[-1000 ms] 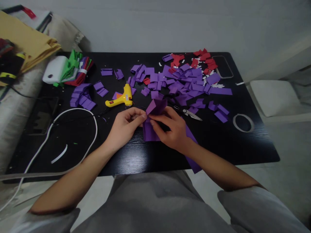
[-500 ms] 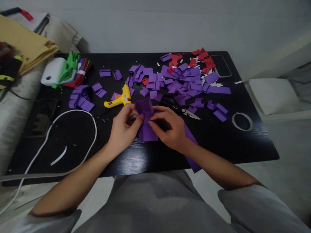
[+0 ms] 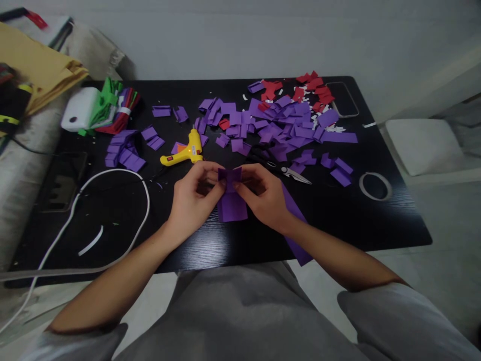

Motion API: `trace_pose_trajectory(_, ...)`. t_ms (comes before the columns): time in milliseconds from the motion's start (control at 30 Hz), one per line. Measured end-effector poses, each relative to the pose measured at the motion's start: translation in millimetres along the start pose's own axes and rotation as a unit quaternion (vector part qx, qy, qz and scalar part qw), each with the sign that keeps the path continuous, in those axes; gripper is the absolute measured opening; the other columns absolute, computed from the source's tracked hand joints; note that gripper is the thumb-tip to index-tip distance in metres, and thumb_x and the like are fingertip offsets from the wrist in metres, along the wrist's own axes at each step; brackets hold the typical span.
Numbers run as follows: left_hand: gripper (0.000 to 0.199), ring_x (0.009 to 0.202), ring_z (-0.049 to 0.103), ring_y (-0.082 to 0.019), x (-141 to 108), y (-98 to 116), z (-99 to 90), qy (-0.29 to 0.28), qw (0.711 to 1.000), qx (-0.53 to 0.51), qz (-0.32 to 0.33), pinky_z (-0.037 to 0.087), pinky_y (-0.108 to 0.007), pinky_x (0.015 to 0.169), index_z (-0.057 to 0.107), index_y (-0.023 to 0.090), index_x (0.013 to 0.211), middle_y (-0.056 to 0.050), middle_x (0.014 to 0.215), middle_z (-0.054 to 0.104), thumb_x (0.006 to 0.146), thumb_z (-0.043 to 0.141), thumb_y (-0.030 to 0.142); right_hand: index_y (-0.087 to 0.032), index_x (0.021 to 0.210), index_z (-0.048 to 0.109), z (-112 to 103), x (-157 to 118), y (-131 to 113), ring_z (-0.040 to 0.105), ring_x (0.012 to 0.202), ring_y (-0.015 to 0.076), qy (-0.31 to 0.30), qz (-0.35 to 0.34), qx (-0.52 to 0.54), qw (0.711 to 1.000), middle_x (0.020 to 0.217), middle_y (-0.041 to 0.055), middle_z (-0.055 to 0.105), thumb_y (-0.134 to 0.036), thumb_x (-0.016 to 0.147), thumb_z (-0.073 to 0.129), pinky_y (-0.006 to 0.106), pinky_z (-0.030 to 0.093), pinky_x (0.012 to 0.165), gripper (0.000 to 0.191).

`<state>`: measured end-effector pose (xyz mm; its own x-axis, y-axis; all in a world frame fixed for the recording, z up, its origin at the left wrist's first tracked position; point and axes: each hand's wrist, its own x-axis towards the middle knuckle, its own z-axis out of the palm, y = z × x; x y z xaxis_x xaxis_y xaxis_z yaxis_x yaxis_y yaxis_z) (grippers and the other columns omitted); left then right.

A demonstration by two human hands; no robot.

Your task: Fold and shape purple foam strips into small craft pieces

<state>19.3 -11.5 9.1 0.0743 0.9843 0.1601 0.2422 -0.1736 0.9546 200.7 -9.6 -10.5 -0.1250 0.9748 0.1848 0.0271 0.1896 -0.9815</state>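
A creased piece of purple paper is pinched between both hands above the front middle of the table. My left hand is closed on its left edge, thumb in front and fingers behind. On the opposite edge, my right hand pinches it the same way. Just beyond the hands lie a yellow glue gun and black-handled scissors. A long purple paper strip passes beneath my right forearm and overhangs the table's front edge.
Purple folded pieces are heaped at the back, with red scraps and white bits behind them. A tape ring lies right, a phone-like slab back right. A white cable loops at left beside colored paper bundles.
The upper part of the purple paper, which stood up above my fingers, is now folded down lower between them. My fingers have shifted slightly along its edges.
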Motion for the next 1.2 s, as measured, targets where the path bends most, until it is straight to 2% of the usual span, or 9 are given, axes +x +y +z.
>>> trace_pose_trajectory(267, 0.016, 0.079, 0.068, -0.016, 1.8, 2.6, -0.7, -0.004, 0.999, 0.017, -0.028, 0.053, -0.025, 0.066, 0.069, 0.022, 0.099, 0.000, 0.089, 0.073, 0.086, 0.076, 0.027, -0.022, 0.106, 0.071, 1.4, 0.1, 5.8, 0.078, 0.091, 0.0182, 0.002, 0.017, 0.012, 1.000, 0.101, 0.0031, 0.081, -0.028, 0.088, 0.079, 0.035, 0.066, 0.087, 0.020)
trace_pose_trajectory(500, 0.018, 0.077, 0.066, -0.015, 3.6, 1.8, -1.3, -0.005, 0.999, -0.013, -0.035, 0.052, -0.026, 0.068, 0.068, 0.021, 0.097, 0.000, 0.086, 0.071, 0.084, 0.078, 0.027, -0.022, 0.106, 0.073, 2.0, -0.9, 8.4, 0.078, 0.090, 0.0187, 0.000, 0.036, 0.036, 0.999, 0.099, 0.0033, 0.081, -0.032, 0.086, 0.083, 0.034, 0.066, 0.085, 0.025)
trace_pose_trajectory(767, 0.018, 0.080, 0.066, -0.016, 4.4, 1.7, -0.7, 0.003, 0.999, -0.021, -0.025, 0.053, -0.028, 0.069, 0.069, 0.022, 0.097, -0.001, 0.088, 0.072, 0.083, 0.080, 0.027, -0.022, 0.108, 0.074, 3.8, -2.6, 7.5, 0.078, 0.093, 0.0180, 0.010, 0.026, 0.036, 0.999, 0.103, 0.0033, 0.082, -0.028, 0.087, 0.081, 0.034, 0.066, 0.088, 0.023)
trace_pose_trajectory(1200, 0.017, 0.077, 0.065, -0.015, 5.1, 3.0, 1.5, 0.016, 1.000, -0.024, -0.007, 0.053, -0.027, 0.068, 0.070, 0.022, 0.097, -0.001, 0.088, 0.071, 0.083, 0.079, 0.024, -0.024, 0.113, 0.069, 2.0, -1.4, 3.6, 0.076, 0.088, 0.0164, 0.003, 0.004, -0.001, 1.000, 0.095, 0.0003, 0.078, -0.026, 0.092, 0.076, 0.032, 0.065, 0.083, 0.022)
